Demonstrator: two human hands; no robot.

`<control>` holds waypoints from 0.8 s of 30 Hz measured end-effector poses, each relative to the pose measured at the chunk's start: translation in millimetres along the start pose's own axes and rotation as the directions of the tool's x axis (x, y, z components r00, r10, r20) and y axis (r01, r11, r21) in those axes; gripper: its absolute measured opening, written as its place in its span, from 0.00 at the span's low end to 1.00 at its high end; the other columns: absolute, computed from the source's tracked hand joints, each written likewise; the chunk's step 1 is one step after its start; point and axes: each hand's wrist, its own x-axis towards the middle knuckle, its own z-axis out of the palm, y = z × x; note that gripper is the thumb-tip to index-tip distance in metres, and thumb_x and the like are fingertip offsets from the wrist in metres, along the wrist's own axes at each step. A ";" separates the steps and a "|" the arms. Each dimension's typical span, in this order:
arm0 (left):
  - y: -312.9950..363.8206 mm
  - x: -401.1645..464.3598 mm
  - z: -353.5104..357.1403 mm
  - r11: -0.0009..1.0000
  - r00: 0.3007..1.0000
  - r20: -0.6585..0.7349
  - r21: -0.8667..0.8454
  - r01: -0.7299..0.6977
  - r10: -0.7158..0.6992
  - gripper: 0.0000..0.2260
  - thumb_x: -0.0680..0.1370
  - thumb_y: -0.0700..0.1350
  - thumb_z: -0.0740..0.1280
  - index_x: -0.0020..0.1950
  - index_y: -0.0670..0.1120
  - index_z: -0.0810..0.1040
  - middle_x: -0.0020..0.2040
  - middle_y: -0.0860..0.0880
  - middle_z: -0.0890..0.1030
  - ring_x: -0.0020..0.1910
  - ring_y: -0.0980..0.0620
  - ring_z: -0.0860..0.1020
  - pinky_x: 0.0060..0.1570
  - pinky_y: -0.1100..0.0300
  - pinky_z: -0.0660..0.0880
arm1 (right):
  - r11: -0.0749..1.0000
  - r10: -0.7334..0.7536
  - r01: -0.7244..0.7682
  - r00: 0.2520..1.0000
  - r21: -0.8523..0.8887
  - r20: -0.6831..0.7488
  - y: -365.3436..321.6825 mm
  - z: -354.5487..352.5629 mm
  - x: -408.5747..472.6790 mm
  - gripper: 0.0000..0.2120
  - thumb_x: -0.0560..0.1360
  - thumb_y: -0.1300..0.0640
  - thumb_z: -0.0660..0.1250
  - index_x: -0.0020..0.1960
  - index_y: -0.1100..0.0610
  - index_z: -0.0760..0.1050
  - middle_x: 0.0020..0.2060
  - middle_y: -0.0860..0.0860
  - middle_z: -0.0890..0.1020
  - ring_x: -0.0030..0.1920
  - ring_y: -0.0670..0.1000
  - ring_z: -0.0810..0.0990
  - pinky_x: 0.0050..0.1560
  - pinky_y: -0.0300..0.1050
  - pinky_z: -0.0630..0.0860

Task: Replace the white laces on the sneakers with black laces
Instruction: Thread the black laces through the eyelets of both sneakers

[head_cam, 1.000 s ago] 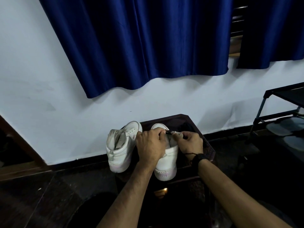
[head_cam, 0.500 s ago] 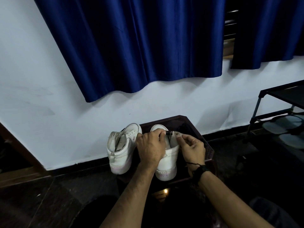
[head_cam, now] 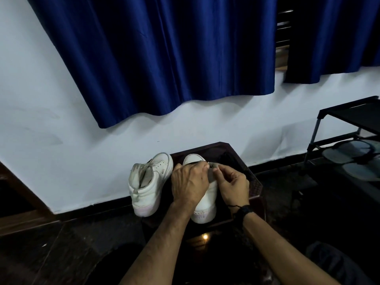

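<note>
1. Fingers [head_cam: 218, 168] of the right hand [head_cam: 233, 187] pinch a dark lace tip over the right sneaker [head_cam: 206, 199]; left hand [head_cam: 190, 185] grips its upper.
2. Looks like black-lace threading, and next needs that tip fed through an eyelet.
3. Both sneakers sit on the dark tabletop [head_cam: 255, 186]; the left sneaker [head_cam: 148, 186] waits just beside, with no lace I can make out.

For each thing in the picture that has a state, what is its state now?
Left sneaker: upright on the dark stool, untouched.
Right sneaker: upright, both hands working at its top.
Left hand: fingers curled over the right sneaker.
Right hand: pinching at the sneaker's top.
Blue curtain: hanging closed.
</note>
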 end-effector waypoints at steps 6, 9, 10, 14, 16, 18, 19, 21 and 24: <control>2.7 -1.3 -4.9 0.999 0.998 0.018 0.000 0.053 -0.053 0.05 0.74 0.49 0.70 0.40 0.51 0.82 0.28 0.49 0.81 0.29 0.48 0.79 0.38 0.56 0.73 | 0.998 -0.045 0.044 0.999 -0.043 -0.006 -3.1 2.6 -3.0 0.07 0.75 0.57 0.71 0.52 0.51 0.84 0.43 0.39 0.84 0.47 0.32 0.80 0.47 0.24 0.72; 7.9 -1.7 -8.1 0.992 0.992 0.005 -0.023 0.123 -0.123 0.05 0.74 0.49 0.71 0.39 0.50 0.82 0.28 0.48 0.81 0.29 0.45 0.80 0.37 0.56 0.74 | 0.997 -0.053 0.053 0.999 -0.056 0.002 -3.1 2.6 -3.3 0.07 0.75 0.57 0.70 0.51 0.51 0.84 0.43 0.39 0.84 0.47 0.33 0.80 0.46 0.24 0.72; 9.3 -1.0 -8.6 0.987 0.987 -0.002 -0.039 0.158 -0.159 0.05 0.74 0.49 0.71 0.39 0.50 0.82 0.29 0.47 0.81 0.30 0.44 0.80 0.36 0.55 0.74 | 0.997 -0.051 0.051 0.999 -0.057 0.006 -3.0 2.5 -2.5 0.07 0.76 0.56 0.70 0.51 0.50 0.84 0.43 0.39 0.85 0.47 0.33 0.80 0.47 0.25 0.73; 13.3 2.0 -9.8 0.971 0.972 0.054 -0.057 0.232 -0.229 0.09 0.77 0.52 0.66 0.45 0.51 0.83 0.37 0.45 0.84 0.39 0.41 0.81 0.41 0.53 0.73 | 0.998 -0.019 0.020 1.000 -0.056 0.002 0.1 3.7 -0.4 0.07 0.75 0.55 0.70 0.51 0.49 0.84 0.41 0.40 0.85 0.45 0.36 0.82 0.47 0.33 0.78; 14.4 4.2 -11.3 0.980 0.976 0.105 -0.027 0.197 -0.193 0.10 0.78 0.53 0.64 0.49 0.52 0.83 0.41 0.45 0.84 0.43 0.42 0.81 0.43 0.53 0.72 | 0.999 -0.013 0.013 1.000 -0.052 -0.004 1.7 3.6 -0.2 0.07 0.75 0.54 0.70 0.51 0.48 0.84 0.41 0.40 0.85 0.45 0.36 0.82 0.47 0.36 0.79; 15.7 9.3 -14.3 0.989 0.975 0.166 -0.002 0.151 -0.149 0.10 0.78 0.52 0.63 0.51 0.51 0.82 0.43 0.45 0.84 0.46 0.43 0.81 0.43 0.54 0.72 | 0.997 -0.024 0.024 1.000 -0.076 0.001 2.0 1.8 0.4 0.07 0.75 0.54 0.70 0.51 0.48 0.84 0.41 0.40 0.85 0.45 0.36 0.82 0.48 0.36 0.79; 15.1 12.0 -16.0 0.992 0.972 0.199 0.013 0.127 -0.128 0.10 0.78 0.52 0.63 0.51 0.51 0.82 0.44 0.44 0.84 0.47 0.42 0.81 0.43 0.54 0.72 | 0.995 -0.031 0.031 1.000 -0.097 0.007 1.7 1.7 0.5 0.07 0.75 0.54 0.70 0.51 0.48 0.84 0.42 0.40 0.85 0.45 0.36 0.82 0.48 0.36 0.79; 14.4 17.2 -19.4 0.995 0.968 0.233 0.055 0.079 -0.090 0.11 0.78 0.51 0.62 0.52 0.50 0.82 0.45 0.43 0.84 0.48 0.42 0.80 0.44 0.54 0.72 | 0.991 -0.049 0.050 0.999 -0.126 0.014 1.7 2.1 1.0 0.07 0.75 0.54 0.70 0.52 0.47 0.84 0.43 0.40 0.85 0.45 0.36 0.81 0.48 0.36 0.79; 12.5 19.2 -21.3 0.995 0.969 0.233 0.067 0.072 -0.085 0.10 0.78 0.51 0.62 0.51 0.49 0.81 0.45 0.44 0.84 0.48 0.42 0.80 0.44 0.54 0.72 | 0.990 -0.059 0.061 0.998 -0.130 0.022 2.5 4.2 1.1 0.07 0.75 0.54 0.70 0.51 0.47 0.84 0.42 0.40 0.85 0.44 0.37 0.82 0.47 0.37 0.79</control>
